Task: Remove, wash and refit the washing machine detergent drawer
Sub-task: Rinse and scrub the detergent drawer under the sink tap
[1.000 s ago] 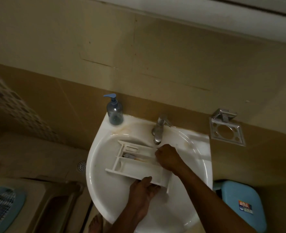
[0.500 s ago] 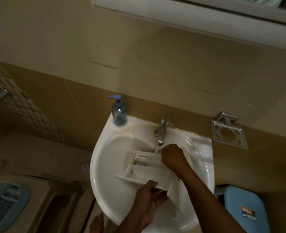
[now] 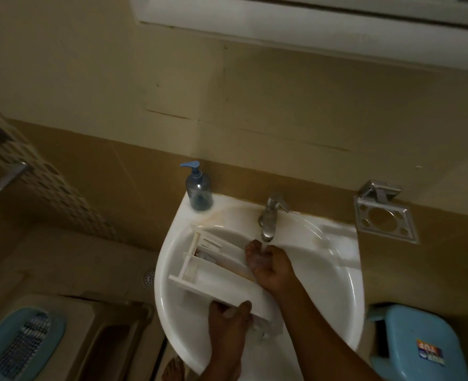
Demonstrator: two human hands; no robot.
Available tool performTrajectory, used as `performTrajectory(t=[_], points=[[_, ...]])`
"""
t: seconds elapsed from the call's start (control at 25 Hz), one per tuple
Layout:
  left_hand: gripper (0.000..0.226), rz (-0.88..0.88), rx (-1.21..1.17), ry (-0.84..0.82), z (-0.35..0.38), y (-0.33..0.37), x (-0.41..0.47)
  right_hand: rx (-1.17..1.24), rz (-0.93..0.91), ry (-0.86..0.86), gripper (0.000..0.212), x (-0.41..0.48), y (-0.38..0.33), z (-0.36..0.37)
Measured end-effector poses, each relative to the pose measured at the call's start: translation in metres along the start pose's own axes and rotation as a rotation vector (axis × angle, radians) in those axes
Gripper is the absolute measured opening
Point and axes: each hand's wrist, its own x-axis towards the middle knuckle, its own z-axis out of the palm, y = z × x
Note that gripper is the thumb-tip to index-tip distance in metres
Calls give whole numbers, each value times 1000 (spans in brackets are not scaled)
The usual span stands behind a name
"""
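The white detergent drawer [image 3: 213, 273], split into compartments, lies tilted across the bowl of the white sink [image 3: 323, 270]. My left hand [image 3: 227, 323] grips its near edge from below. My right hand [image 3: 268, 264] is cupped palm-up at the drawer's right end, directly under the spout of the chrome tap [image 3: 270, 218]. Water seems to run onto the palm. The drawer's front panel points toward me and is partly hidden by my left hand.
A blue pump soap bottle [image 3: 198, 189] stands on the sink's back left corner. A metal holder [image 3: 384, 218] is fixed to the wall on the right. A blue stool [image 3: 417, 342] sits lower right; a floor drain [image 3: 149, 276] and a beige unit [image 3: 62, 334] lie left.
My right hand turned from resting knuckles-up on the drawer to palm-up under the tap. The drawer shifted left and tilted in the bowl. The camera moved closer and slightly right.
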Motion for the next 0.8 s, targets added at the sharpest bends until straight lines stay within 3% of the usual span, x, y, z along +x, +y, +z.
performTrajectory(t=[0.16, 0.44, 0.52, 0.68, 0.76, 0.8], points=[[46, 142, 145, 76, 2, 2, -1, -101, 64, -67, 19, 12, -3, -10], [51, 159, 246, 97, 12, 7, -11, -271, 89, -146, 7, -8, 3, 2], [50, 159, 261, 72, 16, 9, -16, -535, 62, -200, 9, -20, 9, 25], [51, 149, 261, 62, 20, 13, -17, -1294, -174, -251, 18, -35, 20, 65], [52, 123, 265, 51, 19, 13, -14, -1498, -298, -184, 30, -31, 17, 62], [52, 108, 260, 43, 18, 14, -12, -1489, -356, -102, 27, -30, 13, 56]])
